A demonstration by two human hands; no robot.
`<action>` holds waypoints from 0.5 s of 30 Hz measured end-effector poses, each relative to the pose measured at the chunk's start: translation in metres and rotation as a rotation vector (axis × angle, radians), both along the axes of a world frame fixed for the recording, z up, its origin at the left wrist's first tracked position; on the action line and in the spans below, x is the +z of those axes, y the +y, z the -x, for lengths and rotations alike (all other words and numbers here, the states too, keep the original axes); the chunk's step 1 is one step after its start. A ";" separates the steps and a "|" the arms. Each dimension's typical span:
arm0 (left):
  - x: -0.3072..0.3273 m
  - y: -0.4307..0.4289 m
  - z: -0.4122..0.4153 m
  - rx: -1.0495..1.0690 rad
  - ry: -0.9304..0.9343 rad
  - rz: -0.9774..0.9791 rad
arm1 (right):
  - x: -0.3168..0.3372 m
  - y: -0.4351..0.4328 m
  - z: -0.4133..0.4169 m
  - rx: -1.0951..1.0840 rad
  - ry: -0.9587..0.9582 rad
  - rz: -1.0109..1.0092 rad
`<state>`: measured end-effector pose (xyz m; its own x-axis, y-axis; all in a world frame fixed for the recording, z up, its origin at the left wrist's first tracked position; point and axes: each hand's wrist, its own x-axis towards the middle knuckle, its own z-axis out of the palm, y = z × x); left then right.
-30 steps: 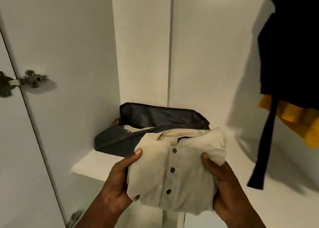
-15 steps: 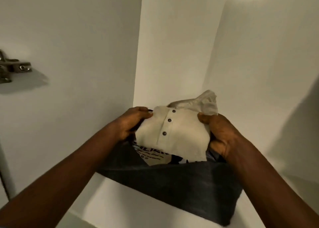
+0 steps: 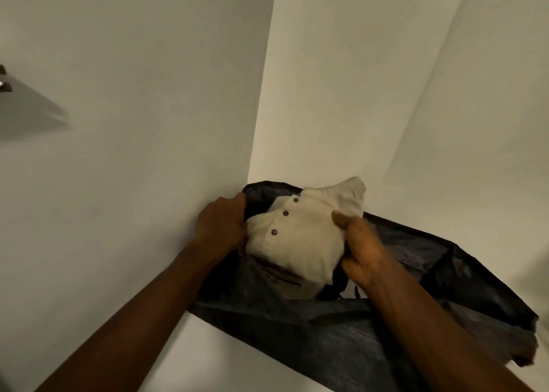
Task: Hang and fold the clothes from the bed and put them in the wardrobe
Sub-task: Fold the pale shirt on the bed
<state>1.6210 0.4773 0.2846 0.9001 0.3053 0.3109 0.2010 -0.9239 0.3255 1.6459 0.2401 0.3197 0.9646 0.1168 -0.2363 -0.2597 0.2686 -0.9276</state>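
Note:
A folded beige shirt [image 3: 300,237] with three dark buttons sits inside an open dark fabric bag [image 3: 341,329] on the white wardrobe shelf [image 3: 214,362]. My left hand [image 3: 221,228] grips the shirt's left side, close against the bag's far left rim. My right hand [image 3: 361,255] holds the shirt's right side, thumb on top. Under the shirt lies a pale garment with dark print [image 3: 282,279], mostly hidden. The shirt's collar end points to the wardrobe's back corner.
White wardrobe walls [image 3: 148,124] close in on the left and behind the bag. A metal door hinge [image 3: 4,81] shows at the far left edge. The bag fills the back left corner of the shelf.
Both hands carried the folded shirt from in front of the shelf forward and down into the bag. The view moved closer; the hanging dark and yellow clothes at right left the frame.

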 end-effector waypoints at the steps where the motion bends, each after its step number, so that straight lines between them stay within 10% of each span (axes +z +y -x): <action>1: 0.005 0.005 -0.001 -0.008 -0.028 -0.009 | -0.013 0.001 0.001 -0.001 0.039 0.057; 5: 0.020 0.021 -0.006 -0.038 -0.072 0.038 | -0.060 -0.004 0.004 0.138 0.047 0.560; 9: 0.019 0.025 -0.011 -0.102 -0.151 0.113 | -0.059 0.009 0.011 0.117 -0.520 1.319; 15: 0.015 0.022 -0.010 -0.137 -0.196 0.204 | -0.068 0.063 0.004 0.766 -0.696 1.617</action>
<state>1.6312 0.4989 0.3001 0.8659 0.2594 0.4277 -0.0056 -0.8499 0.5269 1.6419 0.3032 0.2516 0.7797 0.5964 -0.1908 0.5852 -0.8025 -0.1165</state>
